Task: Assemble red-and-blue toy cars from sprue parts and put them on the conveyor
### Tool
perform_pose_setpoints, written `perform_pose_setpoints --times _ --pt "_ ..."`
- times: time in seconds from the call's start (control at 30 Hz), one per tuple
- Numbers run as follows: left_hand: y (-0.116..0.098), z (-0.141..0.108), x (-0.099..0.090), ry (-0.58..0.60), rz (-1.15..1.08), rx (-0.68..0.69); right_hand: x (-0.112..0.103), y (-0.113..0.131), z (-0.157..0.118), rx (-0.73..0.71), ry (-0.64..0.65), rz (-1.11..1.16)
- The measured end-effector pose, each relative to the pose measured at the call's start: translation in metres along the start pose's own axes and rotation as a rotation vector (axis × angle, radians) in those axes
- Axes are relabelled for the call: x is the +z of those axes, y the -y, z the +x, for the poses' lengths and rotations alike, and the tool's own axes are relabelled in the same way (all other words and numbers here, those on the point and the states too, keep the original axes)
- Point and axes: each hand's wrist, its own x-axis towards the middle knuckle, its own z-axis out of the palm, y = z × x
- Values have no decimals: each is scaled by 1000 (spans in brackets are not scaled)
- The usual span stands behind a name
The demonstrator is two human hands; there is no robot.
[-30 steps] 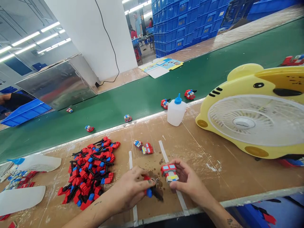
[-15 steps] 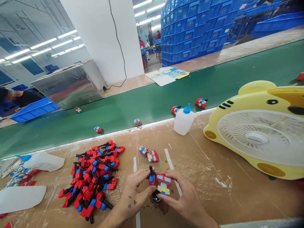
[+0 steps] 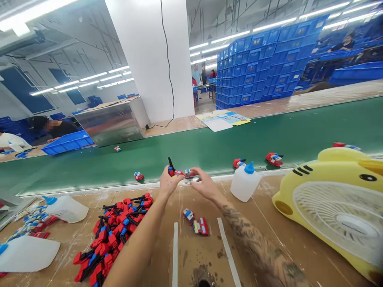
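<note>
My left hand (image 3: 169, 184) reaches out to the near edge of the green belt, closed on a red and blue toy part (image 3: 177, 172) with a black rod pointing up. Just to its right, my right hand (image 3: 206, 185) has thumb and index finger apart, fingertips beside a small red, white and blue toy piece (image 3: 187, 173) at the belt's edge. Whether they touch it is hard to tell. Closer to me on the cardboard lie a white and blue toy piece (image 3: 188, 215) and a red and yellow one (image 3: 201, 226), side by side.
A heap of red toy parts with black rods (image 3: 115, 231) lies left. White bottles stand or lie about, one (image 3: 245, 183) right of my hands. A yellow fan (image 3: 329, 207) fills the right. The green belt (image 3: 203, 143) carries several toy pieces. Beyond it rise stacked blue crates (image 3: 260, 71).
Both hands have moved forward from the taped strip to the belt's edge, carrying the red toy part. My right hand's fingers have come off it. The view has tilted up.
</note>
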Motion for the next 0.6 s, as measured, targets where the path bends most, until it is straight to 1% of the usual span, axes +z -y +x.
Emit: perform_pose_setpoints --times 0.07,0.13,0.2,0.27,0.37,0.47,0.53,0.6 --pt "4 36 -2 25 81 4 3 -26 31 61 -28 -12" --pt "2 62 2 83 174 32 5 -44 50 100 -35 -12" --pt "-5 79 13 154 274 69 7 -54 55 125 -35 11" --pt "-15 92 28 225 370 106 6 -57 48 146 -61 56" --pt "-31 108 57 333 490 152 -3 -53 16 175 -108 171" --pt "-43 118 91 458 576 176 -20 -49 -37 216 -90 318" --pt "-48 118 111 541 612 179 -33 -50 -78 383 -98 538" --pt "-51 113 126 602 626 183 -43 -55 -116 548 -141 653"
